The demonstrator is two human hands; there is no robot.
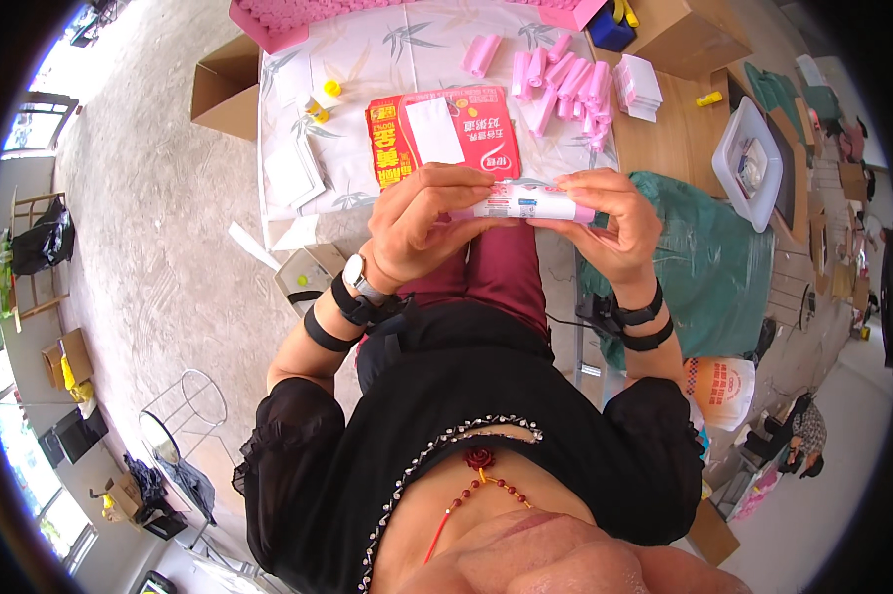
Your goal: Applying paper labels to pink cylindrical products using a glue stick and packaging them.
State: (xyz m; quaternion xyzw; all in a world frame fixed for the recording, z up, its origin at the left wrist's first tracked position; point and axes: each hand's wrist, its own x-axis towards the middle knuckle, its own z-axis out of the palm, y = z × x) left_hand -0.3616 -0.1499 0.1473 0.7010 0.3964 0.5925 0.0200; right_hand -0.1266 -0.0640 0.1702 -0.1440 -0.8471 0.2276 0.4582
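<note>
Over the table's near edge, I hold a small pink roll [584, 213] with a white printed label [525, 202] around it. My left hand [417, 223] pinches its left end, and my right hand [614, 218] grips the right end, fingers above and thumbs below. Just beyond the hands lies a flat red and yellow package [494, 124] bearing a white slip of paper [432, 131]. A loose heap of similar pink rolls [570, 84] sits at the far right, beside a stack of white labels [639, 87].
An open pink box [286, 38] full of pink pieces stands at the far edge. A yellow-capped bottle [315, 109] and white sheets [293, 168] are on the left. Green plastic sheeting [704, 267] and a white bin [746, 163] lie to the right. A cardboard box [226, 87] adjoins the table.
</note>
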